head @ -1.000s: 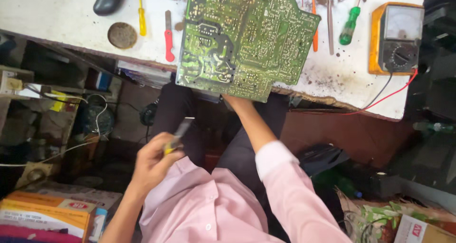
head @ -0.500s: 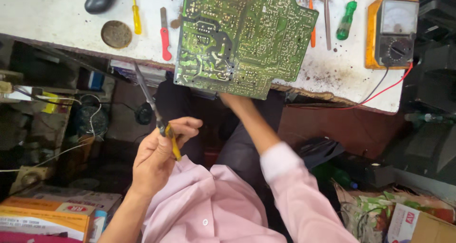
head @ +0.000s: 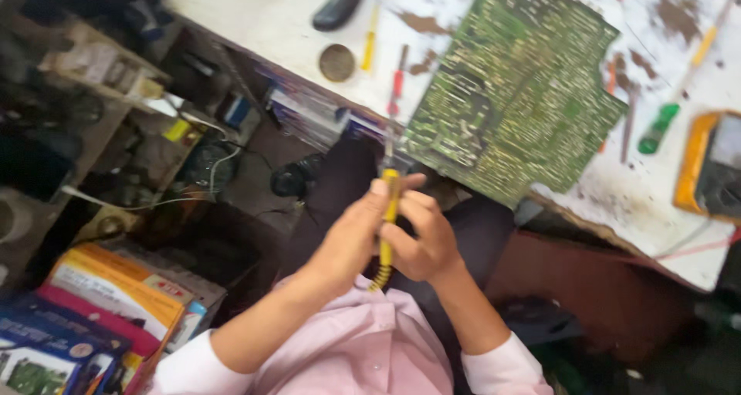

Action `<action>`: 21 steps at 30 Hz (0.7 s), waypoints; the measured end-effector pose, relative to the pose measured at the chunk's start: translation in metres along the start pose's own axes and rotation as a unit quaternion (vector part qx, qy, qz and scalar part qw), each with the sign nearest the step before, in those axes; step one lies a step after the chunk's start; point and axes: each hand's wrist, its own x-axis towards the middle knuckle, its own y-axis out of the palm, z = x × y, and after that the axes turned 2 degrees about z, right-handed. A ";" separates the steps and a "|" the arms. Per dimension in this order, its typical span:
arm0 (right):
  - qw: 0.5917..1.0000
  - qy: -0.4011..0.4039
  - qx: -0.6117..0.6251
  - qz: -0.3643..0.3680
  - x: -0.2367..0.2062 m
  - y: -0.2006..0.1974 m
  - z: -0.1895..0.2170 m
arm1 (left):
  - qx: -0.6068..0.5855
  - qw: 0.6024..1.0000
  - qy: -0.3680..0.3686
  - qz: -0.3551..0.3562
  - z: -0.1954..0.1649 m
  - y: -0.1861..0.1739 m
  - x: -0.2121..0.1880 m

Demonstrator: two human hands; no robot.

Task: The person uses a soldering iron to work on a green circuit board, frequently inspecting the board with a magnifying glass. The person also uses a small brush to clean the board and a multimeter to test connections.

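From the head camera we look down on a stained white workbench (head: 270, 17) beside cluttered shelves. Half a second ago our right hand was up under the green circuit board (head: 513, 94); now it has dropped away, and both hands meet over our lap. Our left hand (head: 351, 237) and right hand (head: 424, 241) curl their fingers closed around the yellow-handled soldering iron (head: 386, 225), held upright just below the board's edge. A round tin (head: 337, 62), screwdrivers and an orange multimeter (head: 706, 167) lie on the bench.
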 end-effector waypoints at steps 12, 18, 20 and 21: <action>0.695 0.438 0.475 -0.314 0.142 0.018 0.012 | 0.546 0.701 0.360 -0.283 -0.112 -0.114 0.037; 0.888 0.385 0.207 -0.146 0.161 0.065 0.020 | 0.605 0.638 0.368 -0.302 -0.154 -0.168 0.077; 0.922 0.351 0.122 -0.114 0.167 0.077 0.022 | 0.611 0.633 0.370 -0.299 -0.159 -0.172 0.084; 0.935 0.333 0.079 -0.096 0.170 0.081 0.021 | 0.607 0.634 0.375 -0.299 -0.161 -0.174 0.085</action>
